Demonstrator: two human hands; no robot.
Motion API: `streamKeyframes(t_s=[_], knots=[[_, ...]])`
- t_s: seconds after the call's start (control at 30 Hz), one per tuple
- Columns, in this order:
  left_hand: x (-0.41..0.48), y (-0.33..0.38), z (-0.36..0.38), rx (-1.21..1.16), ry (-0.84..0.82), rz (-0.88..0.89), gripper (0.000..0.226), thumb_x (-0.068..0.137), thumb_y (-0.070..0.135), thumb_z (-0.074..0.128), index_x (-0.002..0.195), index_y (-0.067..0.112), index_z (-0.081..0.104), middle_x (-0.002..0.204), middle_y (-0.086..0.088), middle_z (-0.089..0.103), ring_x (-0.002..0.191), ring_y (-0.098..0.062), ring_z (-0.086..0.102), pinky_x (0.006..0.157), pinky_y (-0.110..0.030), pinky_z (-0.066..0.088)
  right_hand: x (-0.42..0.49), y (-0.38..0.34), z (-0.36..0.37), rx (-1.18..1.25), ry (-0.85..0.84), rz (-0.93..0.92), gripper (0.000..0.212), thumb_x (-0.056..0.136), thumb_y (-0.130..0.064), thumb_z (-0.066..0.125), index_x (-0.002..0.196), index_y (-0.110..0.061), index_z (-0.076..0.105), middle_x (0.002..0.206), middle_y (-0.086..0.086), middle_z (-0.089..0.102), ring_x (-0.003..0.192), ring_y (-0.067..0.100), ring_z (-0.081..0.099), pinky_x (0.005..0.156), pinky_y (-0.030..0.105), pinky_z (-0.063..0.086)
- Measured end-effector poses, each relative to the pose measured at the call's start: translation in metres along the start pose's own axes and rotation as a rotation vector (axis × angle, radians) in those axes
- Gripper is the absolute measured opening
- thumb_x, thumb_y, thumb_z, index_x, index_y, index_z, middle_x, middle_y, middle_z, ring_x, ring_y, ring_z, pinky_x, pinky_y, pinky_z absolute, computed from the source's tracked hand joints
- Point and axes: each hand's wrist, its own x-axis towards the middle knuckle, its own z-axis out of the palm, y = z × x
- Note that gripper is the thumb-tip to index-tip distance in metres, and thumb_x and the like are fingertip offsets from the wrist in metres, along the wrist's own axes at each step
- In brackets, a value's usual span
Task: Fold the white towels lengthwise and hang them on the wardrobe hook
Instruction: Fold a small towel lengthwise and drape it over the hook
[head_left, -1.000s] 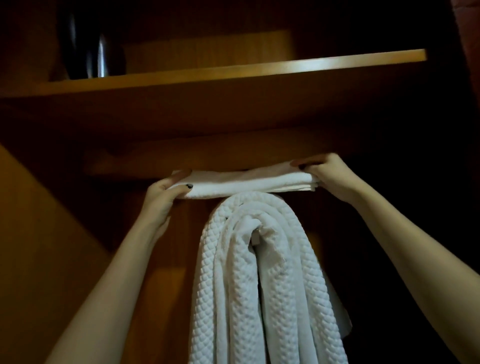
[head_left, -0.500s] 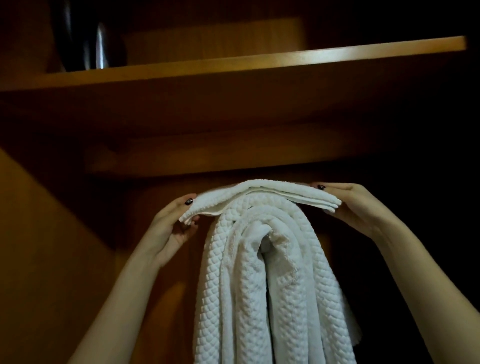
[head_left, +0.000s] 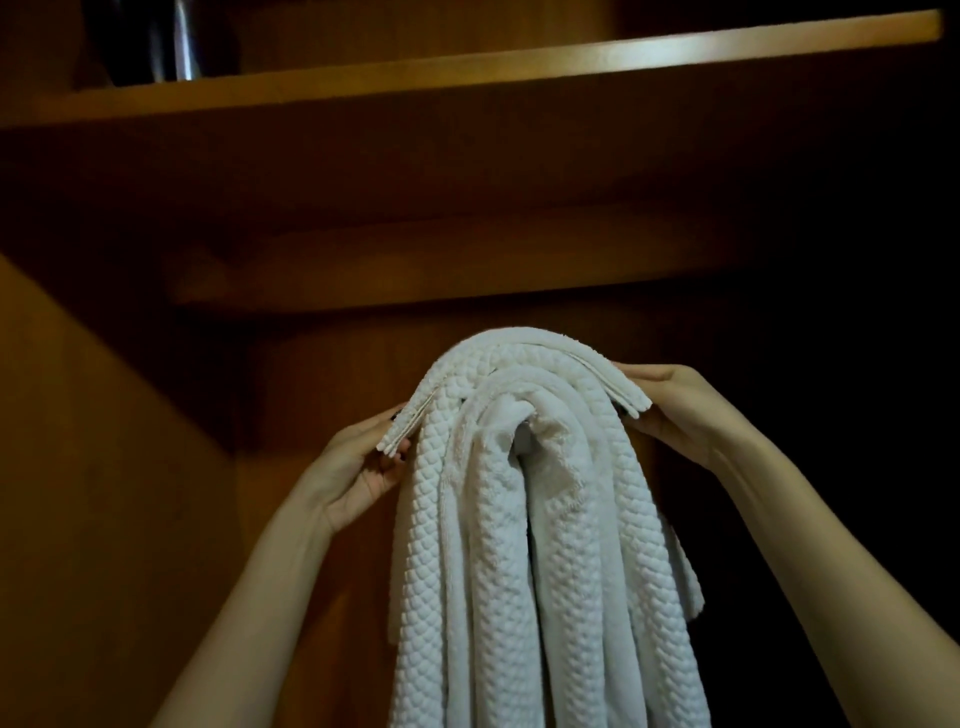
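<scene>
Nearly done: folded towel laid over the bundle

Folding looks finished. The towel (head_left: 545, 349) is arched over the top of the hung towels (head_left: 519, 561), in the middle of the view and below the shelf (head_left: 519, 57) at 12 o'clock. Its long axis runs across, and the ends droop toward 8 o'clock and 4 o'clock. The left hand (head_left: 358, 462) pinches the 8 o'clock end, and the right hand (head_left: 675, 410) holds the other end between fingers and thumb. The hook is hidden under cloth. What is left, I think, is to settle the ends and let go.
</scene>
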Motion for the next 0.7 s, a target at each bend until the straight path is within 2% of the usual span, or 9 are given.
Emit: streamKeyframes(t_s=[0.07, 0.13, 0.17, 0.23, 0.3, 0.37, 0.47, 0.57, 0.7], knots=[[-0.006, -0.003, 0.005, 0.055, -0.022, 0.019, 0.049, 0.076, 0.006, 0.064, 0.124, 0.001, 0.059, 0.096, -0.012, 0.071, 0.077, -0.015, 0.066, 0.065, -0.024, 0.059, -0.009, 0.009, 0.004, 0.006, 0.024, -0.024, 0.027, 0.089, 0.002, 0.06, 0.114, -0.007, 0.068, 0.096, 0.007, 0.076, 0.089, 0.017, 0.073, 0.065, 0.022, 0.057], [-0.009, -0.002, 0.01, 0.143, 0.03, 0.058, 0.049, 0.077, 0.011, 0.068, 0.125, 0.005, 0.061, 0.113, -0.014, 0.069, 0.103, -0.024, 0.065, 0.09, -0.033, 0.054, -0.017, 0.011, 0.007, -0.051, 0.066, -0.072, 0.028, 0.09, 0.0, 0.061, 0.115, -0.008, 0.067, 0.085, 0.0, 0.076, 0.077, 0.01, 0.073, 0.061, 0.02, 0.056], [-0.01, -0.001, 0.01, 0.193, 0.053, 0.076, 0.046, 0.079, 0.013, 0.068, 0.125, 0.009, 0.062, 0.116, -0.012, 0.069, 0.109, -0.025, 0.063, 0.095, -0.037, 0.052, -0.019, 0.01, 0.008, -0.111, 0.091, -0.099, 0.026, 0.09, -0.004, 0.062, 0.116, -0.01, 0.067, 0.084, -0.002, 0.075, 0.072, 0.007, 0.071, 0.061, 0.019, 0.055], [-0.015, 0.005, 0.012, 0.337, 0.098, 0.123, 0.034, 0.085, 0.017, 0.067, 0.118, 0.02, 0.068, 0.114, -0.004, 0.071, 0.109, -0.022, 0.064, 0.096, -0.038, 0.05, -0.019, 0.005, 0.009, -0.296, 0.197, -0.172, 0.022, 0.093, -0.011, 0.063, 0.112, -0.016, 0.07, 0.106, -0.001, 0.069, 0.089, 0.008, 0.067, 0.074, 0.023, 0.054], [-0.02, 0.008, 0.014, 0.522, 0.13, 0.235, 0.022, 0.089, 0.022, 0.066, 0.106, 0.032, 0.073, 0.11, 0.007, 0.071, 0.104, -0.012, 0.065, 0.087, -0.026, 0.051, -0.019, -0.002, 0.01, -0.468, 0.302, -0.308, 0.019, 0.097, -0.018, 0.057, 0.107, -0.024, 0.072, 0.121, -0.007, 0.056, 0.11, 0.007, 0.055, 0.089, 0.021, 0.045], [-0.023, 0.012, 0.02, 0.667, 0.181, 0.378, 0.016, 0.089, 0.024, 0.066, 0.096, 0.037, 0.072, 0.113, 0.014, 0.061, 0.104, -0.002, 0.059, 0.081, -0.013, 0.045, -0.024, -0.005, 0.016, -0.481, 0.276, -0.435, 0.022, 0.101, -0.027, 0.049, 0.104, -0.032, 0.07, 0.119, -0.014, 0.06, 0.111, -0.001, 0.056, 0.086, 0.009, 0.043], [-0.027, 0.014, 0.031, 0.736, 0.177, 0.467, 0.016, 0.091, 0.022, 0.063, 0.101, 0.032, 0.069, 0.116, 0.014, 0.056, 0.108, 0.001, 0.052, 0.092, -0.021, 0.043, -0.032, -0.001, 0.024, -0.468, 0.192, -0.462, 0.026, 0.099, -0.037, 0.052, 0.119, -0.03, 0.068, 0.118, -0.016, 0.067, 0.109, -0.005, 0.06, 0.088, 0.013, 0.049], [-0.036, 0.012, 0.04, 0.673, 0.146, 0.481, 0.024, 0.09, 0.031, 0.063, 0.112, 0.039, 0.064, 0.117, 0.021, 0.061, 0.113, 0.005, 0.053, 0.097, -0.024, 0.043, -0.038, 0.011, 0.026, -0.504, 0.163, -0.442, 0.034, 0.099, -0.033, 0.054, 0.131, -0.025, 0.062, 0.126, -0.016, 0.064, 0.117, -0.006, 0.056, 0.095, 0.019, 0.049], [-0.044, 0.005, 0.05, 0.707, 0.12, 0.468, 0.031, 0.093, 0.032, 0.059, 0.124, 0.034, 0.061, 0.126, 0.019, 0.059, 0.121, 0.001, 0.051, 0.105, -0.028, 0.04, -0.048, 0.019, 0.027, -0.533, 0.171, -0.426, 0.036, 0.098, -0.033, 0.055, 0.133, -0.025, 0.06, 0.133, -0.016, 0.06, 0.123, -0.006, 0.051, 0.098, 0.014, 0.044]])
